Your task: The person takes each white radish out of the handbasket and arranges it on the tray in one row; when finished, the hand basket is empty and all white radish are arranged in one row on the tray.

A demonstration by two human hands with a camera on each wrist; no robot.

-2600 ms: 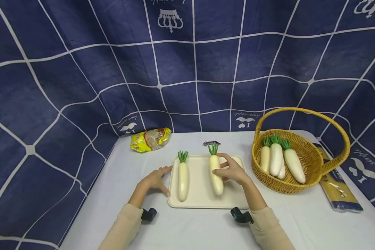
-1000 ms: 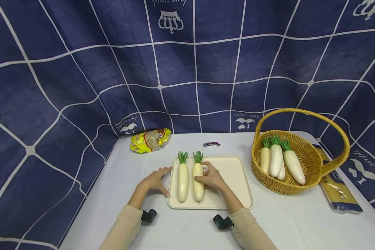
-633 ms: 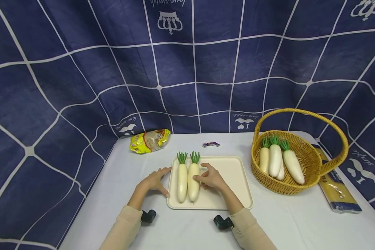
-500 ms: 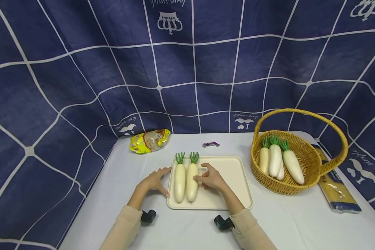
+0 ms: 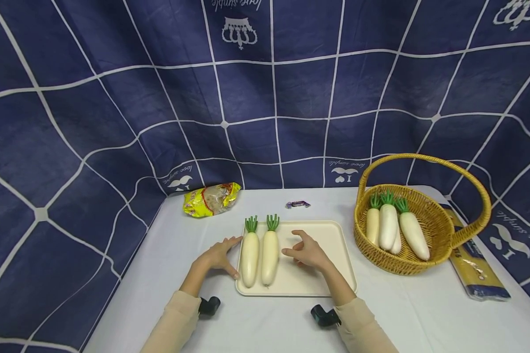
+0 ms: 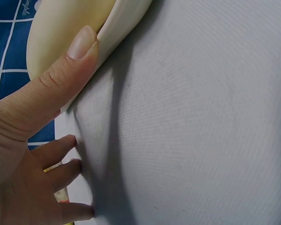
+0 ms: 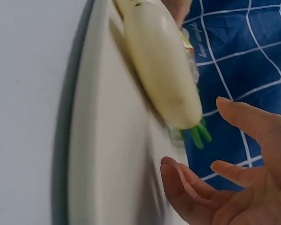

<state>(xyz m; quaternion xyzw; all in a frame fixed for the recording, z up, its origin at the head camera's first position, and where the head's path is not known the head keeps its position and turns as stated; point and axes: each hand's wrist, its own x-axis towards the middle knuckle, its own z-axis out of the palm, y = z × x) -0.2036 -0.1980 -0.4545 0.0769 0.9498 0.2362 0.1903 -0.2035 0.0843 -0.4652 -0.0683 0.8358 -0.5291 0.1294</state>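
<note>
Two white radishes with green tops lie side by side lengthwise in the left half of a cream tray (image 5: pixel 327 282): a left radish (image 5: pixel 249 260) along the tray's left rim and a right radish (image 5: pixel 270 257) with a narrow gap between. My left hand (image 5: pixel 214 255) is spread at the tray's left side. In the left wrist view its thumb (image 6: pixel 61 79) touches the tray rim (image 6: pixel 124 21); the other fingers reach along the edge. Holding nothing, my right hand (image 5: pixel 308 251) hovers over the tray, just right of the right radish, fingers loosely bent and apart from it.
A wicker basket (image 5: pixel 393 264) with a tall handle stands at the right, with several white radishes (image 5: pixel 412 233) inside. A gold packet (image 5: pixel 479 272) lies beside it. Behind the tray are a yellow bag (image 5: pixel 212 200) and a wrapped candy (image 5: pixel 298 204). A blue curtain hangs behind.
My right hand set the right radish down and slid it leftward, and the left radish shifted to the rim. The hand then let go and drew back rightward. My left hand stayed put.
</note>
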